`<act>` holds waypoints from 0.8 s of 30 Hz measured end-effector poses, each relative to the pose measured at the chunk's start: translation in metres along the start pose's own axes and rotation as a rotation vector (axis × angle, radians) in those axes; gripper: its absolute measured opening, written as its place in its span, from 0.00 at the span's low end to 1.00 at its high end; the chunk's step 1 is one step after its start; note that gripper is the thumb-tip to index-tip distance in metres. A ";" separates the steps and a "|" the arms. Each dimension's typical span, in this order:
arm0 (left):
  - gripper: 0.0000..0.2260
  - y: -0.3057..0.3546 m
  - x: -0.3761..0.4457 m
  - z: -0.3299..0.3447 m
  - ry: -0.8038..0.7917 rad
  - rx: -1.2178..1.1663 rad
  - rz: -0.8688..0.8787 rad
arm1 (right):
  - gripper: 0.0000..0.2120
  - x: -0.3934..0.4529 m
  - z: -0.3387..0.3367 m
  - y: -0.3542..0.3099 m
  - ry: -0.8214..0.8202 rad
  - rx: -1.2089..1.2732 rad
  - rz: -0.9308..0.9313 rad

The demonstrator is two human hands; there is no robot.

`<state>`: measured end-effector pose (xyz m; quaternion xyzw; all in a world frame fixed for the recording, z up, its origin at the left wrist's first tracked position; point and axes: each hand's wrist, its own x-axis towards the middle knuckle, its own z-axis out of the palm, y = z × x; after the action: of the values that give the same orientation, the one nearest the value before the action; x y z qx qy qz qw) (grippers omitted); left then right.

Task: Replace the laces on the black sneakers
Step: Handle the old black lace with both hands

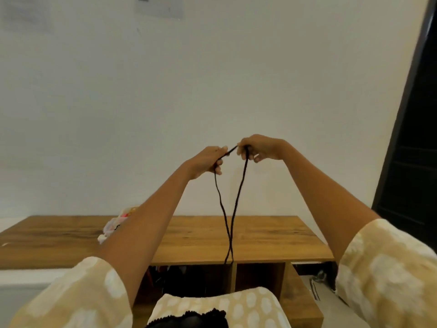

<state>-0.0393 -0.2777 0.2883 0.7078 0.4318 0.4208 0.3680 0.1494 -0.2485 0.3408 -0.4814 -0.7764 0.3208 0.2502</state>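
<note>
Both arms are raised in front of the white wall. My left hand (208,162) and my right hand (256,149) each pinch a black shoelace (233,209) near its ends, close together. Two strands of the lace hang down from the hands, cross just above the table's front edge and drop out of sight below it. A dark shape (189,320) lies on my lap at the bottom edge; whether it is a sneaker I cannot tell.
A low wooden table (201,237) stands against the wall, with open compartments under it. A crumpled white and pink bag (115,224) lies on its left part. A dark door or panel (411,162) fills the right side.
</note>
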 end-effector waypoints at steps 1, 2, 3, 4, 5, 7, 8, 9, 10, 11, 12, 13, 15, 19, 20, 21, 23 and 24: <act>0.13 0.000 0.000 -0.006 0.009 0.080 -0.010 | 0.14 0.000 -0.003 -0.001 -0.048 -0.101 0.067; 0.13 0.002 0.000 -0.012 0.024 0.183 -0.017 | 0.13 -0.001 -0.004 -0.003 -0.115 -0.193 0.130; 0.12 0.003 0.000 -0.016 0.045 0.285 -0.012 | 0.13 -0.003 -0.002 -0.004 -0.191 -0.252 0.172; 0.12 0.006 0.000 -0.019 0.069 0.351 0.004 | 0.13 -0.005 0.003 -0.006 -0.259 -0.252 0.183; 0.11 0.009 0.000 -0.020 0.096 0.379 0.031 | 0.12 -0.007 0.008 -0.008 -0.303 -0.190 0.163; 0.08 0.015 0.001 -0.020 0.151 0.417 0.073 | 0.11 -0.008 0.017 -0.015 -0.327 0.045 0.062; 0.07 0.016 0.004 -0.019 0.184 0.460 0.080 | 0.11 -0.008 0.020 -0.018 -0.324 0.172 0.005; 0.06 0.015 0.010 -0.018 0.239 0.512 0.088 | 0.10 -0.008 0.021 -0.021 -0.320 0.289 -0.044; 0.06 0.012 0.013 -0.018 0.323 0.546 0.106 | 0.10 -0.006 0.023 -0.026 -0.312 0.383 -0.080; 0.07 0.009 0.016 -0.015 0.429 0.514 0.134 | 0.10 -0.005 0.024 -0.030 -0.284 0.470 -0.098; 0.07 0.010 0.015 -0.012 0.537 0.388 0.149 | 0.09 -0.002 0.026 -0.034 -0.226 0.560 -0.102; 0.06 0.013 0.013 -0.009 0.613 0.194 0.146 | 0.09 0.000 0.028 -0.037 -0.142 0.662 -0.102; 0.11 0.019 0.008 -0.004 0.528 -0.147 0.065 | 0.08 0.007 0.032 -0.038 0.009 0.904 -0.102; 0.18 0.019 -0.007 -0.006 0.083 -0.348 -0.110 | 0.07 0.018 0.049 -0.031 0.175 1.228 -0.066; 0.17 0.016 -0.008 -0.010 0.037 -0.364 -0.140 | 0.07 0.019 0.051 -0.028 0.256 1.269 -0.065; 0.16 0.012 -0.009 -0.015 0.014 -0.337 -0.163 | 0.06 0.021 0.052 -0.024 0.339 1.300 -0.064; 0.13 0.008 -0.012 -0.028 0.011 -0.198 -0.194 | 0.05 0.025 0.054 -0.013 0.474 1.266 -0.039; 0.12 0.008 -0.014 -0.035 0.033 -0.125 -0.195 | 0.05 0.026 0.055 -0.007 0.515 1.170 -0.004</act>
<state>-0.0724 -0.2876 0.3049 0.6313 0.4775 0.4207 0.4433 0.0963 -0.2410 0.3112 -0.3255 -0.3887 0.5650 0.6509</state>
